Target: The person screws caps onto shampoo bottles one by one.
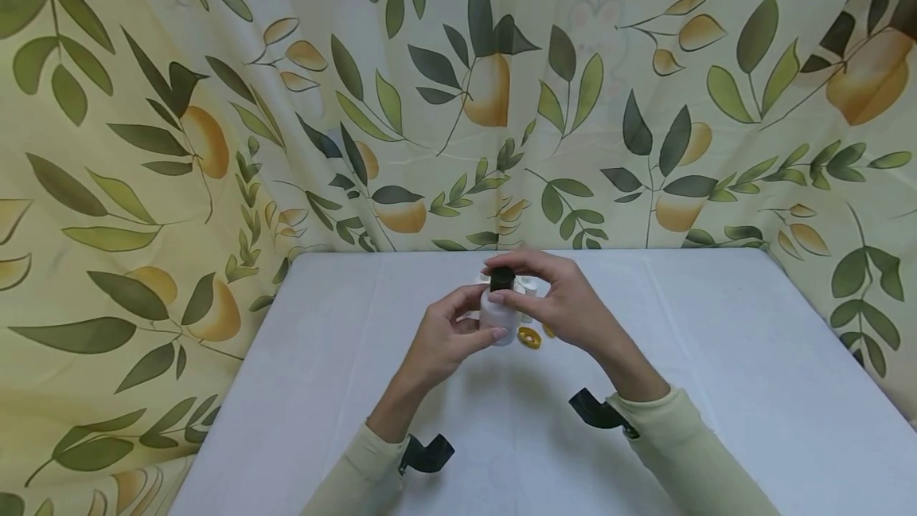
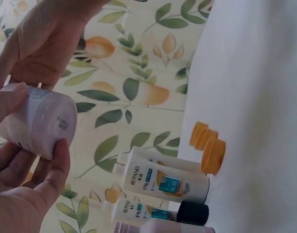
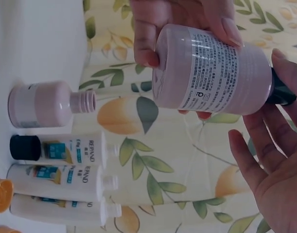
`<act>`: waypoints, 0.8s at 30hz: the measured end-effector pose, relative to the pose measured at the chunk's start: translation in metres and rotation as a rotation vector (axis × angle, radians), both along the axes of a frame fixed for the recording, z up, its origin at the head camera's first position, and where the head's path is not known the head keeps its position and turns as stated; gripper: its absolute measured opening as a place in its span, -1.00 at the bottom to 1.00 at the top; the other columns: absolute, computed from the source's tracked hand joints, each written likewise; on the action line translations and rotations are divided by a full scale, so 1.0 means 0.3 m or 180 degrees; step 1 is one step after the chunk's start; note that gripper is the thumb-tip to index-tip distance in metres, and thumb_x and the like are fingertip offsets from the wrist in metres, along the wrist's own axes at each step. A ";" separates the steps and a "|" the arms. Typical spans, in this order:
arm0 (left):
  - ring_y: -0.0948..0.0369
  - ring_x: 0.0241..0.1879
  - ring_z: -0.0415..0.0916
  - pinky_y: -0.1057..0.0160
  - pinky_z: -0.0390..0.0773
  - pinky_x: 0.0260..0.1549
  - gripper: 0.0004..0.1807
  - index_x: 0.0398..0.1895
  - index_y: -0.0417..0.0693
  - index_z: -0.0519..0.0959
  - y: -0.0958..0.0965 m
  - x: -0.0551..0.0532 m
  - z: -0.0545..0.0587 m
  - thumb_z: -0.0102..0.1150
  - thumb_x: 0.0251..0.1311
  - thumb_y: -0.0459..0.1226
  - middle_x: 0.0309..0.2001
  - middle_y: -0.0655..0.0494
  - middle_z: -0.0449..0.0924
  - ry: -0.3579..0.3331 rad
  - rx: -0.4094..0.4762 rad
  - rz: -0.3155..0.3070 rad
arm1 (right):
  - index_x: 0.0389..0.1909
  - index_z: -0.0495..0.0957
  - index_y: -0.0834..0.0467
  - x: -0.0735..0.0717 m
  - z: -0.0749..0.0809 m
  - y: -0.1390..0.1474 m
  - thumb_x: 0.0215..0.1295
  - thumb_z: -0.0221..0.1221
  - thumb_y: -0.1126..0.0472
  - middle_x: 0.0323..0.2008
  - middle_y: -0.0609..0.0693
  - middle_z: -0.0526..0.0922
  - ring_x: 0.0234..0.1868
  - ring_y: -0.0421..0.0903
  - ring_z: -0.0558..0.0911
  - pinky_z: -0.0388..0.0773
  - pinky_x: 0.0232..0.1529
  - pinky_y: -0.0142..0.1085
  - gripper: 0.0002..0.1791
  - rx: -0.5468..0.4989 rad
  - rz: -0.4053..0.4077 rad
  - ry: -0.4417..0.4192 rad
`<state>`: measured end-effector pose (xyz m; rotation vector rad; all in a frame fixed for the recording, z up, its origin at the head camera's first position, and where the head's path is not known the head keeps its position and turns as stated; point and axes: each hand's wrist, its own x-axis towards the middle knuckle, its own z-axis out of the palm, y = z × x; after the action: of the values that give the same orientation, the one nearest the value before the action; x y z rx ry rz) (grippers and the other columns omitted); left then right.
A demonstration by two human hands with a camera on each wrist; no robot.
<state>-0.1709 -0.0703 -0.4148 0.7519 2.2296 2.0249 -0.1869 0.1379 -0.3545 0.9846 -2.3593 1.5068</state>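
Observation:
My left hand [image 1: 453,329] grips a pale pink bottle [image 3: 216,73] round its body, above the table. The bottle has a printed white label and stands roughly upright in the head view. At its top is a black cap [image 1: 502,278], which my right hand [image 1: 562,297] pinches between thumb and fingers. In the right wrist view the cap sits at the bottle's neck. A second pink bottle [image 3: 51,104], its threaded neck bare, stands on the table beside another black cap [image 3: 26,147].
Three white bottles with blue-green labels, one of them a white bottle [image 3: 56,182] with a bare neck, stand in a row on the table. Several orange-yellow caps, including a yellow cap [image 1: 529,338], lie by them. A leaf-patterned curtain [image 1: 444,102] hangs behind the white table [image 1: 344,388].

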 end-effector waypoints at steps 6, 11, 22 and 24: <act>0.05 0.11 0.57 0.23 0.68 0.03 -0.38 0.30 -0.07 0.51 -0.001 -0.007 -0.009 0.47 0.15 -0.35 0.18 0.01 0.56 0.0081 -0.0010 0.0091 | 0.19 0.63 0.02 0.001 -0.002 0.002 0.21 0.42 0.26 0.08 -0.13 0.72 0.16 -0.18 0.64 0.54 0.26 -0.25 -0.51 0.0040 0.0014 0.0026; 0.05 0.11 0.57 0.24 0.68 0.04 -0.39 0.29 -0.10 0.51 -0.007 -0.011 -0.008 0.47 0.14 -0.37 0.17 0.00 0.57 0.0105 -0.0048 0.0206 | 0.23 0.62 0.03 -0.001 -0.003 0.017 0.21 0.42 0.26 0.15 -0.06 0.69 0.19 -0.09 0.64 0.56 0.25 0.00 -0.47 0.0116 -0.0075 0.0066; 0.07 0.10 0.58 0.25 0.67 0.04 -0.38 0.29 -0.10 0.51 -0.013 -0.013 -0.010 0.49 0.13 -0.36 0.14 0.00 0.58 0.0102 -0.0096 0.0242 | 0.17 0.67 -0.01 -0.001 0.001 0.031 0.23 0.42 0.26 0.11 -0.12 0.69 0.16 -0.15 0.64 0.59 0.18 -0.32 -0.54 0.0177 -0.0145 0.0120; 0.07 0.10 0.58 0.25 0.68 0.04 -0.37 0.29 -0.10 0.51 -0.014 -0.014 -0.012 0.49 0.13 -0.35 0.13 0.00 0.59 0.0100 -0.0101 0.0244 | 0.15 0.68 -0.02 -0.001 0.002 0.034 0.23 0.42 0.25 0.10 -0.14 0.69 0.17 -0.16 0.63 0.59 0.20 -0.25 -0.56 0.0196 -0.0179 0.0146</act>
<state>-0.1750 -0.0746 -0.4183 0.7110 2.3370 2.0193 -0.1873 0.1480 -0.3539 0.9474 -2.3938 1.3845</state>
